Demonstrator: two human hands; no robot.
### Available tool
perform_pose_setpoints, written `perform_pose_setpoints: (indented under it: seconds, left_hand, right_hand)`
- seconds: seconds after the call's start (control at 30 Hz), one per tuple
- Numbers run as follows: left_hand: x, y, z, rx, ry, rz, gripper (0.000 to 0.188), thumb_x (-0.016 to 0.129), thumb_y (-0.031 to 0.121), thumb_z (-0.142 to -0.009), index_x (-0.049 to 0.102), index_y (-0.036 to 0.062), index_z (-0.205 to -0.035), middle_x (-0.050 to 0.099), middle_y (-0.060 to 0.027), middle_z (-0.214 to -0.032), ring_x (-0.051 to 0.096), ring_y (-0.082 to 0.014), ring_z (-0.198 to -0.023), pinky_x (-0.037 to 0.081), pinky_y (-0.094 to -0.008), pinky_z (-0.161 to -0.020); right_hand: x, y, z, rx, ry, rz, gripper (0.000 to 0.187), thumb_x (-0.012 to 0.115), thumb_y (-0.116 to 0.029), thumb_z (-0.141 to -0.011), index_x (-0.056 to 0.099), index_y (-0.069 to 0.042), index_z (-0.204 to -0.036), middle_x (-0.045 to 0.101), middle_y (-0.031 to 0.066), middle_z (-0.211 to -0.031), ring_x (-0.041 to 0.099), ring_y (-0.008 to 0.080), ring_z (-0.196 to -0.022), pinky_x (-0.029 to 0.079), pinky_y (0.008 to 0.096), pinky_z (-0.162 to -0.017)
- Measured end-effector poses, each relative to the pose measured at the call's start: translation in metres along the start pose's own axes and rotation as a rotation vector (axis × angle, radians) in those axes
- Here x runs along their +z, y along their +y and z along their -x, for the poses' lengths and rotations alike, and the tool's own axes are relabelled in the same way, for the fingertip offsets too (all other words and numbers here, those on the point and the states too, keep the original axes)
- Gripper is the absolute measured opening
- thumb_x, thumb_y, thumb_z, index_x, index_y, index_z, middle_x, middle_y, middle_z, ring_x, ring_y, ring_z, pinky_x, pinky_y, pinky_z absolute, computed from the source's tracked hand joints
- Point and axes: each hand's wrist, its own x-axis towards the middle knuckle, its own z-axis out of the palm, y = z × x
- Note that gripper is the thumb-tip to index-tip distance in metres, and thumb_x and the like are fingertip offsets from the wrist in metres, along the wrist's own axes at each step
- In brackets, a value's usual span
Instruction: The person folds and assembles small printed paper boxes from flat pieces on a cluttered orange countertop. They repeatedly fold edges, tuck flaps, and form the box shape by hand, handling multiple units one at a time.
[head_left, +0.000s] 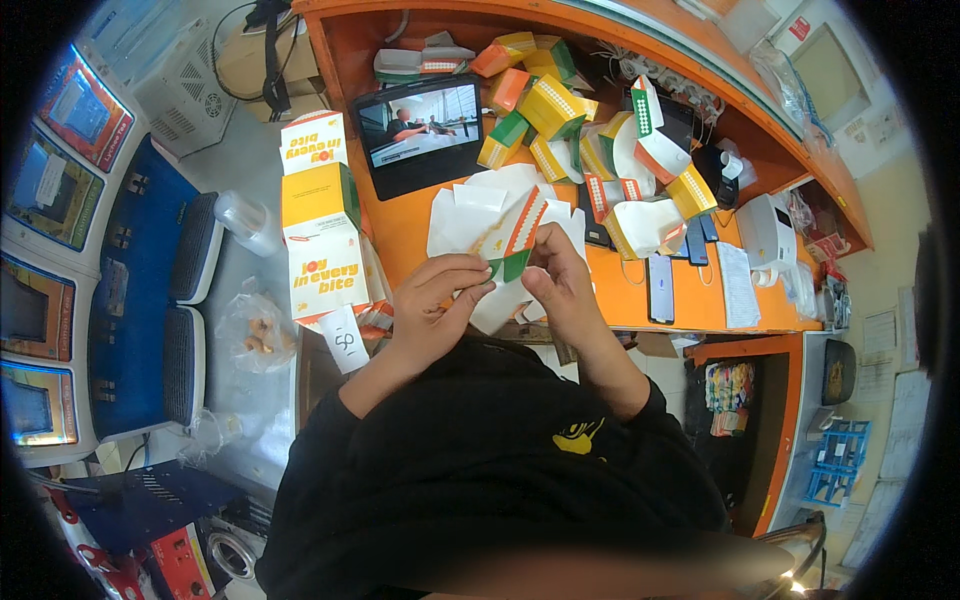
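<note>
Just in front of my chest, both hands grip a partly folded cardboard food carton (518, 232) with red, white and green panels. My left hand (438, 300) pinches its lower left edge between thumb and fingers. At its right side, my right hand (568, 285) closes on the carton, the thumb near the green flap. White unfolded carton blanks (455, 222) lie on the orange counter (610, 310) behind it. A stack of flat printed cartons (325, 262) stands left of my left hand. Beyond my hands is a heap of folded yellow, green and orange cartons (550, 108).
A tablet (420, 130) stands propped behind the blanks. On the right lie a phone (661, 288), a paper sheet (738, 285) and a white device (768, 230). Plastic cups (243, 218) and a bag of food (258, 338) sit left, beside a drinks machine (135, 270).
</note>
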Motion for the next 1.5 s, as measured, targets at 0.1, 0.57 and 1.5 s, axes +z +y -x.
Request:
perform_pose_setpoints:
  seconds: [0.1, 0.57, 1.5]
  left_hand:
    - [0.002, -0.001, 0.004, -0.089, 0.049, 0.122, 0.009, 0.074, -0.001, -0.082, 0.068, 0.0000, -0.089, 0.068, -0.0134, -0.102, 0.068, -0.0222, -0.098, 0.055, -0.0291, -0.082]
    - [0.010, -0.001, 0.011, -0.183, 0.212, 0.516, 0.011, 0.069, -0.005, -0.087, 0.059, 0.0001, -0.085, 0.054, -0.0101, -0.113, 0.060, -0.0298, -0.119, 0.053, -0.0330, -0.093]
    - [0.031, 0.002, -0.001, -0.315, 0.464, 0.370, 0.032, 0.069, -0.003, -0.088, 0.057, 0.0001, -0.117, 0.066, -0.0084, -0.105, 0.063, -0.0116, -0.096, 0.052, -0.0252, -0.083]
  right_hand:
    - [0.008, 0.005, -0.001, 0.043, 0.047, -0.093, 0.018, 0.063, -0.014, -0.094, 0.057, 0.000, -0.105, 0.067, 0.0087, -0.096, 0.064, 0.0150, -0.091, 0.049, 0.0322, -0.086]
    - [0.024, -0.011, 0.007, -0.281, 0.011, 0.411, 0.007, 0.068, 0.000, -0.084, 0.071, -0.004, -0.090, 0.072, 0.0137, -0.084, 0.070, 0.0279, -0.075, 0.053, 0.0326, -0.066]
    - [-0.021, -0.045, 0.010, -0.615, 0.090, 0.289, 0.014, 0.060, -0.006, -0.091, 0.067, 0.002, -0.099, 0.069, 0.0162, -0.095, 0.066, 0.0288, -0.086, 0.051, 0.0346, -0.079]
